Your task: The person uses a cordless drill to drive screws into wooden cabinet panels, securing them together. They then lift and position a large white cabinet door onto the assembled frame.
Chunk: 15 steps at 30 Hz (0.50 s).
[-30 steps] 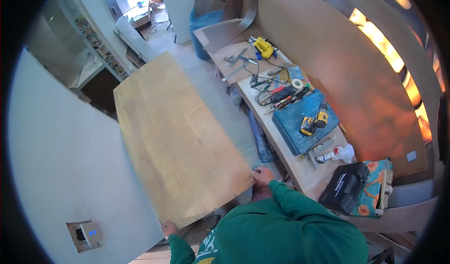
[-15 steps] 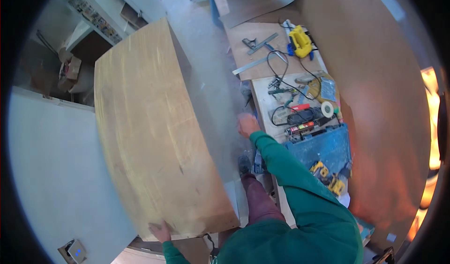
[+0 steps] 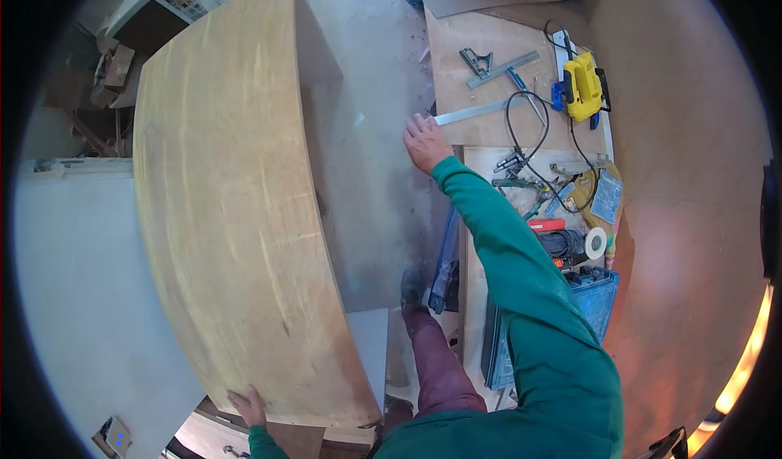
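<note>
My left hand lies open on the near edge of a large wooden panel, fingers spread over its top. My right hand reaches across to the bench, its fingers closed around the near end of a flat metal ruler. The ruler's far end lies on the bench beside a blue-and-metal tool. Just beyond it is a combination square. My palm hides how the fingers meet the ruler's end.
A yellow jigsaw with a black cord stands on the bench. Nearer are pliers, a roll of tape and a blue tool case. A tall brown board walls off the right side. Dusty floor runs between panel and bench.
My right hand has moved forward along the bench and closed on the ruler's end. My left hand stays on the panel's near edge. The view has shifted.
</note>
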### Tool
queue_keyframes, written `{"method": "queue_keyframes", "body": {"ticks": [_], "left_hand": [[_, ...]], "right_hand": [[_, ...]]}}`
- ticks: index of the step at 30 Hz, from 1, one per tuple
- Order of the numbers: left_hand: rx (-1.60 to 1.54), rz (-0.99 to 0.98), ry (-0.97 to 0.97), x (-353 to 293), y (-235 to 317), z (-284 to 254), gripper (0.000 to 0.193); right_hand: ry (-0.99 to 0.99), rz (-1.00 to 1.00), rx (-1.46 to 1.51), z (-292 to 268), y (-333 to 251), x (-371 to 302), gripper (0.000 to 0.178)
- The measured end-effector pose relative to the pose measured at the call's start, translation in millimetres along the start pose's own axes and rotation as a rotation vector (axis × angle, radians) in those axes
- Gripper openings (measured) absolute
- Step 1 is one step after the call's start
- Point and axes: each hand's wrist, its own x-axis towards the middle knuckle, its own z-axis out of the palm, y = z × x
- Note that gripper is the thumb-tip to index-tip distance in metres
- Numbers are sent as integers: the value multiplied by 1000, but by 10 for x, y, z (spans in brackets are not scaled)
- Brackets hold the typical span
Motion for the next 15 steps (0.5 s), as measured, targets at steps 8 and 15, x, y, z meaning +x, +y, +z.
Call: {"method": "queue_keyframes", "body": {"ticks": [8, 15], "left_hand": [[34, -18, -9, -61, -30, 9, 101], [27, 8, 49, -38, -2, 63, 101]], "right_hand": [[-95, 43, 213, -107, 518, -526, 64], [-294, 374, 79, -165, 1094, -846, 67]]}}
